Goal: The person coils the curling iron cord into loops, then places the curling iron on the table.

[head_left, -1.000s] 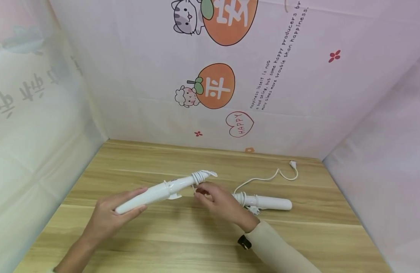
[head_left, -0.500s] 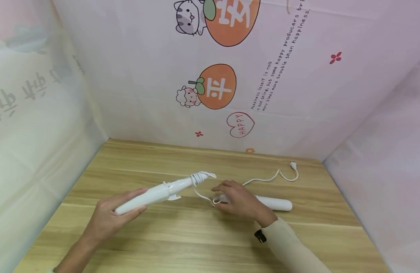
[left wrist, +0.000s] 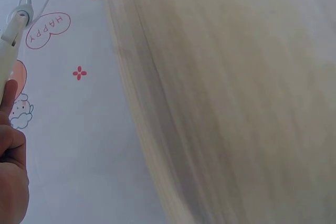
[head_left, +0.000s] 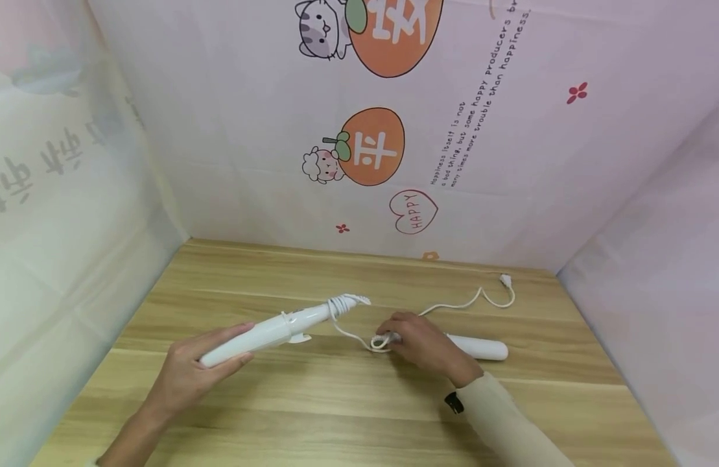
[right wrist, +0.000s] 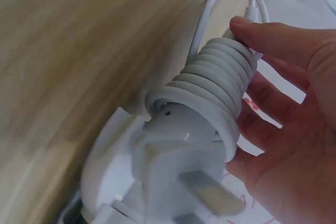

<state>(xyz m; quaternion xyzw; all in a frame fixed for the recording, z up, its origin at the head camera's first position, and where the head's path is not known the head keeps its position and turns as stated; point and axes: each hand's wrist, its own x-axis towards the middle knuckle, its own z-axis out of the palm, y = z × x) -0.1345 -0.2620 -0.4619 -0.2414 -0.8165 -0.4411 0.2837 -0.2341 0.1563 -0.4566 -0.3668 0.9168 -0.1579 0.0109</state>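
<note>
My left hand (head_left: 184,364) grips the wide end of a white curling iron (head_left: 271,332) and holds it tilted above the table. Cord is wound in coils round its other end. A loose stretch of cord (head_left: 350,335) hangs from those coils and runs to my right hand (head_left: 420,340). A second white curling iron (head_left: 482,348) lies on the table, partly covered by that hand. In the right wrist view, thumb and fingers curl round its wound cord (right wrist: 215,74). A pronged plug (right wrist: 168,177) sits at the coil's near end.
A thin white cord runs over the wooden table (head_left: 266,395) to a small white plug (head_left: 506,280) near the back edge. Printed cloth walls (head_left: 248,162) enclose the table at the back and both sides.
My right hand has moved right, from the held iron's coils to the iron on the table. The cord between the two irons has come into sight. My left hand stays put.
</note>
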